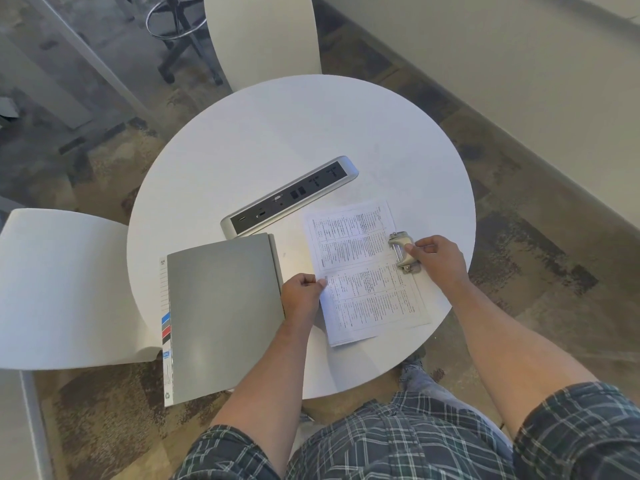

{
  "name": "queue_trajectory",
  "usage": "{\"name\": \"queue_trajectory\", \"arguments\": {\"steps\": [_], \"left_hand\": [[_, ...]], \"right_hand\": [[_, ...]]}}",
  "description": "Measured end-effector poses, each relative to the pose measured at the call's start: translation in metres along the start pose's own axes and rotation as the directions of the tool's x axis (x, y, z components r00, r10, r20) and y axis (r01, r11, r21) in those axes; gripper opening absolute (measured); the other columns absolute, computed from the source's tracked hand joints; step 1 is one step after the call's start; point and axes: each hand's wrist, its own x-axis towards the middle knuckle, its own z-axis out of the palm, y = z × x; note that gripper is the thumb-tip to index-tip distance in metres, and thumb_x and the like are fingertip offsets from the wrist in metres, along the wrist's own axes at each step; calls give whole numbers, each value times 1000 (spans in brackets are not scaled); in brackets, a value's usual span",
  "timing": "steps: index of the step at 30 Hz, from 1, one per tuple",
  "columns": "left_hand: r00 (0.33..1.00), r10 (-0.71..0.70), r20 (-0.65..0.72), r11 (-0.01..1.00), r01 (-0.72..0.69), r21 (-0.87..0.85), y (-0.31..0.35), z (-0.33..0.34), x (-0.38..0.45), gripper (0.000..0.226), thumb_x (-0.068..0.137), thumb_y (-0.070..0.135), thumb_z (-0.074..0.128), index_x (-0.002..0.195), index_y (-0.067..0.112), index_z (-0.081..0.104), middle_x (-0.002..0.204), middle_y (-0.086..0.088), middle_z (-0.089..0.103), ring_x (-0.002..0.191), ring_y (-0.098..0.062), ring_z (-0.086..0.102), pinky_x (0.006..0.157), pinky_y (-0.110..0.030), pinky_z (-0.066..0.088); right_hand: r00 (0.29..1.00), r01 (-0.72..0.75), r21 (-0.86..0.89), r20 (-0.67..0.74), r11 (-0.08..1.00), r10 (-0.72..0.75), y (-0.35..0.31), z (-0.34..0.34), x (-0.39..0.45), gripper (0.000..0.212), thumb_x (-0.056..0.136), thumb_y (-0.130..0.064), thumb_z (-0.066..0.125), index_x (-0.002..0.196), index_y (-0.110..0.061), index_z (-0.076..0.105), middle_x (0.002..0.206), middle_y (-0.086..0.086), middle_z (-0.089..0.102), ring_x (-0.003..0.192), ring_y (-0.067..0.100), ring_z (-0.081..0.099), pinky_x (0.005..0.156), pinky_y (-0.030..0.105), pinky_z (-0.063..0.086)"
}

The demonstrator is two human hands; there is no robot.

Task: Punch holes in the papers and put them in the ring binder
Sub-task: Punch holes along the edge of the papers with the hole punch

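This looks like an office meeting corner: a round white table (277,133) has a power and data socket strip (290,195) built in near its middle, and two plain white chairs (65,289) stand at its far and left edges. Patterned brown and grey carpet tiles (502,188) cover the floor, and the wheeled base of a swivel stool (180,36) with a chrome foot ring shows beyond the far chair, beside a desk leg
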Motion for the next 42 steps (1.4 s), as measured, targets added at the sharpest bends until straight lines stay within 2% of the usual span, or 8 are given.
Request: {"name": "queue_trajectory", "arguments": {"steps": [7, 16, 20, 23, 29, 34, 39, 42], "left_hand": [[997, -76, 3, 997, 76, -32, -10, 2, -2, 19, 79, 10, 84, 70, 13, 67, 81, -6, 77, 74, -24, 70, 82, -47, 64], [1000, -7, -19, 993, 9, 117, 3, 0, -2, 26, 79, 14, 86, 64, 15, 64, 71, 5, 70, 69, -17, 64, 67, -26, 52], [999, -14, -31, 992, 18, 128, 0, -2, 1, 24, 73, 14, 91, 74, 14, 67, 83, 1, 74, 80, -21, 72, 77, -32, 60], [999, 30, -31, 985, -25, 171, 2, 0, -3, 24, 75, 13, 90, 81, 11, 66, 82, 1, 70, 75, -17, 66, 63, -24, 52], [998, 58, -24, 974, -52, 219, 4, -1, -3, 27, 75, 14, 90, 84, 11, 65, 83, 1, 68, 74, -15, 63, 60, -21, 46], [999, 33, 8, 969, -34, 243, 3, -4, 5, 29, 71, 15, 92, 85, 8, 68, 84, 0, 70, 76, -17, 66, 62, -23, 49], [1000, -1, 20, 973, -4, 232, 3, -5, 8, 30, 72, 15, 91, 89, 3, 69, 88, -5, 74, 72, -17, 65, 59, -23, 47], [1000, -3, 25, 971, -3, 238, 2, -5, 10, 30, 72, 14, 91, 86, 4, 68, 88, -6, 74, 70, -17, 64, 59, -23, 47]], "right_hand": [[1000, 9, -14, 7, 1000, -9, 2, 0, 1, 34, 88, -42, 78, 98, -11, 72, 94, 0, 73, 86, 14, 65, 64, 24, 44], [999, -27, -94, 41, 995, 30, -3, -5, 5, 39, 82, -50, 80, 81, -13, 70, 77, 3, 70, 68, 17, 56, 61, 32, 42], [996, -36, -197, 77, 980, 52, -8, -13, 7, 41, 79, -59, 79, 78, -19, 70, 78, 3, 74, 68, 18, 63, 61, 32, 42], [989, -69, -288, 108, 955, 104, -15, -19, 11, 46, 75, -65, 79, 79, -20, 70, 78, -1, 75, 76, 18, 71, 65, 32, 47], [969, -78, -553, 155, 829, 194, -43, -25, 20, 53, 75, -69, 76, 81, -17, 73, 75, -6, 77, 72, 15, 73, 62, 26, 43], [975, -41, -749, 115, 662, 191, -58, -22, 31, 53, 72, -70, 78, 82, -18, 70, 73, -6, 75, 76, 18, 69, 73, 33, 49], [981, 66, -882, 143, 467, 132, -78, -12, 30, 31, 83, -44, 75, 86, -16, 61, 79, -1, 64, 71, 21, 59, 73, 33, 44], [978, 51, -892, 135, 450, 157, -79, -9, 33, 30, 82, -42, 76, 92, -15, 67, 84, -1, 69, 73, 21, 60, 74, 33, 45]]}}
